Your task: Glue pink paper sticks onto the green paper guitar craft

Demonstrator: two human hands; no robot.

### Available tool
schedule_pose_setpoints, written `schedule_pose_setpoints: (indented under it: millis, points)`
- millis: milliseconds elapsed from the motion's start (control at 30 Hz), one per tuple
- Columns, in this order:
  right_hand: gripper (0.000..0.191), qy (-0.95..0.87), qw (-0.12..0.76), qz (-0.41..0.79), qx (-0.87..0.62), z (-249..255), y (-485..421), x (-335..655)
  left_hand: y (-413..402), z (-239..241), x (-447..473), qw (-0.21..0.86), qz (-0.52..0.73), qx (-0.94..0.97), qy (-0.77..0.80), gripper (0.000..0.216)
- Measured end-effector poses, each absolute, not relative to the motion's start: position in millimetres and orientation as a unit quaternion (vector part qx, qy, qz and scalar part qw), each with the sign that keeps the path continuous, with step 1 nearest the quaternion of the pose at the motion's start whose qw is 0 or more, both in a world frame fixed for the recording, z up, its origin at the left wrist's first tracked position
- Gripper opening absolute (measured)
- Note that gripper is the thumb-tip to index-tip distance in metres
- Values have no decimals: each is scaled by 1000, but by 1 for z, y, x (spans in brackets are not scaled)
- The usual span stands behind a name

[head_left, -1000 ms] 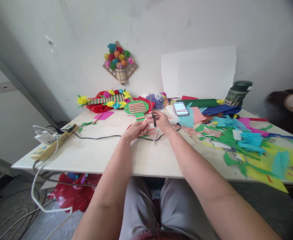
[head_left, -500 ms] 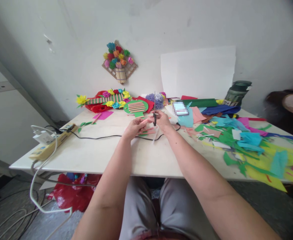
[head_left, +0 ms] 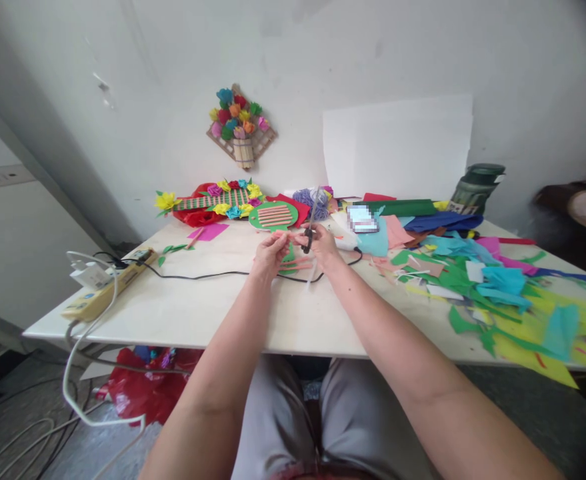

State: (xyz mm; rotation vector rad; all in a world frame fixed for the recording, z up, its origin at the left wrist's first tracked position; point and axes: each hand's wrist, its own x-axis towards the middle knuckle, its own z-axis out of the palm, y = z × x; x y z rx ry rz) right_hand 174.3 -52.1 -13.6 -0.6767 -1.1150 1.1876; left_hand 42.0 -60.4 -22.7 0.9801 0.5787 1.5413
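Note:
My left hand (head_left: 270,257) pinches a small piece of pink paper (head_left: 291,236), mostly hidden by the fingers. My right hand (head_left: 324,248) is closed around dark-handled scissors (head_left: 309,239), whose blades point up and away from me. The two hands are close together above the table. Just beyond them lies a green paper fan shape (head_left: 257,222) with a row of pink paper rolls (head_left: 274,216). Below the hands are loose pink rolls (head_left: 297,265) and a translucent stick (head_left: 311,279).
Coloured paper scraps (head_left: 503,287) cover the table's right side, near a dark green bottle (head_left: 477,190). A black cord (head_left: 197,275) crosses from the power strip (head_left: 93,300). A flower-trimmed craft piece (head_left: 213,200) and a blurred-screen phone (head_left: 363,219) lie farther back.
The scissors have tilted, their tips leaning more to the right. My left hand has shifted slightly right, and more of the green shape's handle shows. The whole view has moved a little.

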Motion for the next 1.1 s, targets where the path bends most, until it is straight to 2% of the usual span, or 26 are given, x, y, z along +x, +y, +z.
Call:
schedule_pose_setpoints:
  millis: [333,500,700,867,1100]
  points:
    - [45,-485,613,543,-307,-14,-55,171,-64,-19,41,552,658,439,263,24]
    - [42,-510,623,485,-341,-7,-57,183,-65,-19,30,562,621,434,333,26]
    - [45,-607,570,458,-310,-7,-56,188,-66,-17,24,577,588,454,339,25]
    - [46,-721,522,353,-288,-10,-58,187,-66,-19,22,587,574,444,359,21]
    - [44,-793,453,187,-363,-14,-58,189,-77,-11,23,606,529,467,367,22]
